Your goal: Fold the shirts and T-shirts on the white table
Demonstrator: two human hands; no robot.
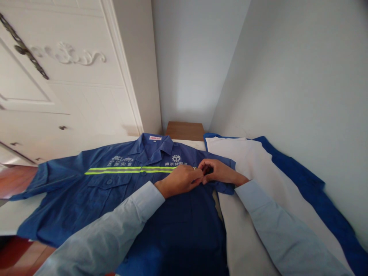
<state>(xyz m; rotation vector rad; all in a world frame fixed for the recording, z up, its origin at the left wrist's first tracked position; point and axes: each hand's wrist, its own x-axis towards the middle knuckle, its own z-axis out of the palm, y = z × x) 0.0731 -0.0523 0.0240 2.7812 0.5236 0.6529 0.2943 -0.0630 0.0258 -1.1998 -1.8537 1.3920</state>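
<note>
Let the middle of the navy shirt (178,222) be the centre of a clock. The shirt is lying opened out, front side up, on the white counter (21,216), which shows at 9 o'clock. The collar (163,147) points to 12 o'clock, and a yellow-and-grey stripe (112,171) crosses the chest from 10 toward 2 o'clock.

At 2 o'clock, the left hand (182,179) and the right hand (218,171) meet over the shirt, near the short sleeve. Their fingers are bent and the fingertips come close together; whether they are pinching the cloth, I cannot tell.

At 3 o'clock, a whitish garment (264,168) lies on a brighter blue garment (304,179). A brown wooden piece (184,131) is at 1 o'clock, and a white cabinet (89,84) at 11.
</note>
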